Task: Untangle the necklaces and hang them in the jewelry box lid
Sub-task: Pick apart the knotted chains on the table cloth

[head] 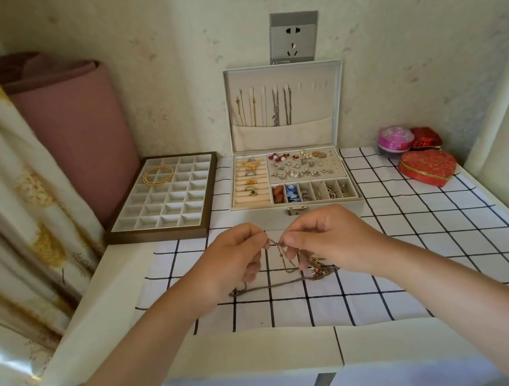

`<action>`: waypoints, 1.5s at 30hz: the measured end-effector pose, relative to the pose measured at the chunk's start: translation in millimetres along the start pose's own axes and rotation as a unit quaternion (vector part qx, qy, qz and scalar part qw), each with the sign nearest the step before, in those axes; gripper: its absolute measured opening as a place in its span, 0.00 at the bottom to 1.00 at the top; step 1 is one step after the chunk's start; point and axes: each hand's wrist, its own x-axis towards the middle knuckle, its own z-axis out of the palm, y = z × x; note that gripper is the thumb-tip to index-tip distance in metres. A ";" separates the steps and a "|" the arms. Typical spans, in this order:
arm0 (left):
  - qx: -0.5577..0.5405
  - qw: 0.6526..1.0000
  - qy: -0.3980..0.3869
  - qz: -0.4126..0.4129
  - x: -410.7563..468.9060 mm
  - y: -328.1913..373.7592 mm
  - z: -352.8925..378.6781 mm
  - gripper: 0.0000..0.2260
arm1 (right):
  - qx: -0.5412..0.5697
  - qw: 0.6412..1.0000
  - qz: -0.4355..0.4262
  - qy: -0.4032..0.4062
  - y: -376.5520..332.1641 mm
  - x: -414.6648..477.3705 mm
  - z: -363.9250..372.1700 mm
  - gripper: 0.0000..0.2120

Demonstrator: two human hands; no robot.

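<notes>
The left grip [234,255] and the right grip [324,240] meet just below the middle of the frame. Each pinches the tangled necklaces [291,271] between thumb and fingertips. A short stretch of chain is drawn taut between them, running left to right. From the right grip several strands drop to a knotted clump on the checked cloth [418,234]. One slack chain lies along the cloth with its long axis left to right, trailing under the left grip.

Above the hands, the jewelry box [296,206] stands open on the worktop [118,262]. Its lid [339,97] is upright against the wall. Gold chains [247,111] hang in the lid towards its left and silver chains [283,107] near its middle, their lower ends tucked into the lid pocket [303,129].

In the box base, rings sit in the roll slots [249,177] on the left and earrings cover the panel [303,162] at the upper right. The row of small cells [312,190] below holds orange, blue and metallic pieces.

Left of the box, a divided tray [165,202] holds gold bangles [158,175] in its upper cells. At the right of the frame lie a red heart-shaped box [427,167], a pink round case [395,138] and a small red box [426,138].
</notes>
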 end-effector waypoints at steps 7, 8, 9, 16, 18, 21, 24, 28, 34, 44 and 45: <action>0.126 0.986 0.027 0.108 -2.6 3.9 1.5 0.06 | -0.014 1.000 0.003 0.006 1.8 0.5 0.2 0.09; 0.124 0.985 0.029 0.118 -2.6 3.6 1.5 0.06 | -0.014 1.000 0.001 0.008 3.2 1.2 0.3 0.09; 0.120 0.985 0.033 0.123 -2.9 3.7 1.8 0.07 | -0.016 1.000 -0.005 0.011 4.5 1.7 0.4 0.09; 0.056 0.995 0.036 0.077 -3.0 2.2 6.5 0.09 | -0.086 0.991 -0.078 0.068 4.7 -1.5 2.3 0.12; 0.047 0.996 0.038 0.072 -3.4 4.1 8.5 0.09 | -0.117 0.984 -0.109 0.079 6.1 -2.7 0.0 0.17; 0.033 0.997 0.040 0.062 -2.6 5.6 9.3 0.09 | -0.116 0.982 -0.117 0.090 4.8 -5.1 -1.6 0.16; 0.024 0.997 0.031 0.063 -2.4 6.0 8.8 0.10 | -0.122 0.983 -0.103 0.095 3.1 -7.6 0.0 0.08; 0.016 0.997 0.005 0.071 -3.7 7.7 9.8 0.11 | -0.136 0.984 -0.086 0.079 1.1 -7.4 3.5 0.06; 0.018 0.998 0.038 0.044 -1.2 9.4 5.8 0.13 | -0.095 0.994 -0.033 0.035 5.0 -2.0 -0.9 0.04; 0.064 0.967 0.241 0.049 0.3 17.9 -33.2 0.15 | -0.165 0.983 0.083 0.016 24.1 4.4 -31.5 0.06; 0.091 0.962 0.254 0.049 -0.1 17.6 -34.6 0.13 | -0.176 0.980 0.085 0.022 25.0 5.1 -32.9 0.07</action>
